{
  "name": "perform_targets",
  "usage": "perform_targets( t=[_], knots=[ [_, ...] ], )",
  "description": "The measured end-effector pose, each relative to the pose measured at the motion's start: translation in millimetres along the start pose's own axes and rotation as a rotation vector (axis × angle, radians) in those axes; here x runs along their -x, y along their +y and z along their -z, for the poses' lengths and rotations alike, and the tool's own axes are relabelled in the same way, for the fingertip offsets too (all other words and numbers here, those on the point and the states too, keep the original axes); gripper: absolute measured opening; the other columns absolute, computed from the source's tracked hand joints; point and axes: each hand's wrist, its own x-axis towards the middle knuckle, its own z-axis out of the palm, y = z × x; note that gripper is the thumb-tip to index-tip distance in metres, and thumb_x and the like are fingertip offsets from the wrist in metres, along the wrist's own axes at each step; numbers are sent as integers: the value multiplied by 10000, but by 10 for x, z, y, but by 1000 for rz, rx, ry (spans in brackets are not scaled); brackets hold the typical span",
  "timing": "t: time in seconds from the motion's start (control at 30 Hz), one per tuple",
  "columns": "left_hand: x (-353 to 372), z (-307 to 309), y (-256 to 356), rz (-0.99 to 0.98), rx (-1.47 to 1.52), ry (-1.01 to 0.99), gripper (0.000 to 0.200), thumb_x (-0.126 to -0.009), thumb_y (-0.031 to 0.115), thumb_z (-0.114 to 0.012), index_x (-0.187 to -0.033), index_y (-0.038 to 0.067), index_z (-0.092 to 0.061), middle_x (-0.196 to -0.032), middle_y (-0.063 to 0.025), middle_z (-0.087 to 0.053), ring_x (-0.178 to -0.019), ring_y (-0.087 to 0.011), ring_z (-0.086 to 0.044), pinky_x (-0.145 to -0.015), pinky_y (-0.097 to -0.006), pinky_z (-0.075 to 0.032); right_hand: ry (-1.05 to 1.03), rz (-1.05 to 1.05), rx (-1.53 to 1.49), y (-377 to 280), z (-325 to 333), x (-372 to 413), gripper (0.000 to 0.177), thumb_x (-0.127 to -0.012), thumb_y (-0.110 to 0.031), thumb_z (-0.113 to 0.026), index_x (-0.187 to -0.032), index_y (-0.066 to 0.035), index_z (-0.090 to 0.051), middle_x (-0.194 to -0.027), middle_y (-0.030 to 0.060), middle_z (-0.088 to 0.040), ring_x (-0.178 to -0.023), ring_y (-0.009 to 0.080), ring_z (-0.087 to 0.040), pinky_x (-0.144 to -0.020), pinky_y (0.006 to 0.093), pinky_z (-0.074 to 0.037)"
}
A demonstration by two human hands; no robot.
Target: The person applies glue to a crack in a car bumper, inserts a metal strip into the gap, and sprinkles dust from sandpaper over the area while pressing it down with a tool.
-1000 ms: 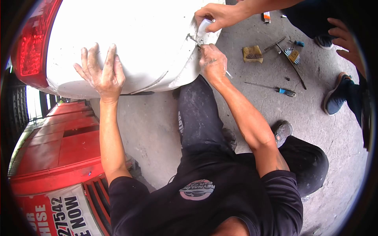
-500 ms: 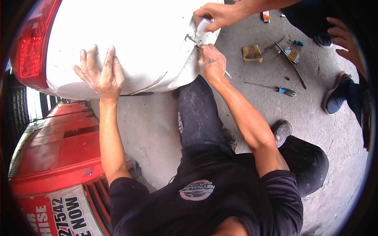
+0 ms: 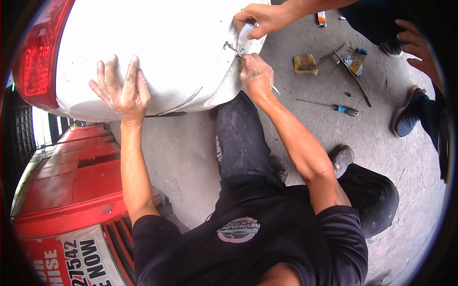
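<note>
My left hand (image 3: 122, 93) lies spread against the white car bumper (image 3: 167, 52), fingers apart. At the bumper's right side, my right hand (image 3: 257, 76) grips a thin metal tool (image 3: 276, 90) whose rear end sticks out below the fist. Its front end touches a dark, rough crack (image 3: 231, 46) in the white surface; the exact kind of tool is hidden by my fingers. Just above, a co-worker's hand (image 3: 267, 20) holds a small translucent white bottle (image 3: 246, 33) tilted close to the same crack.
On the concrete floor to the right lie a yellow-brown sponge-like block (image 3: 305, 64), a hex key set (image 3: 354, 66), a long dark rod (image 3: 358, 86) and a blue-handled screwdriver (image 3: 346, 110). The co-worker's shoe (image 3: 408, 114) stands beyond. A red tail light (image 3: 38, 62) is at left.
</note>
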Motion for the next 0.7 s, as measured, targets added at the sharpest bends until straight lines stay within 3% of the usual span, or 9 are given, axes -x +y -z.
perform_targets(
  t=[0.4,0.7],
  knots=[
    [-12,10,12,-7,-1,2,389,-882,160,-799,-1251,280,-822,-1527,-61,-595,-1568,-291,-391,-1320,-619,-62,4,-5,11,6,-16,1,139,-899,-69,-699,-1026,-81,-754,-973,138,-721,-898,386,-722,-806,478,-571],
    [-15,8,16,-8,-9,6,385,-883,166,-801,-1251,274,-822,-1516,-64,-601,-1560,-300,-401,-1309,-644,-82,12,0,-1,12,-14,4,134,-907,-78,-702,-1029,-82,-757,-973,136,-723,-893,389,-720,-802,482,-568]
  ],
)
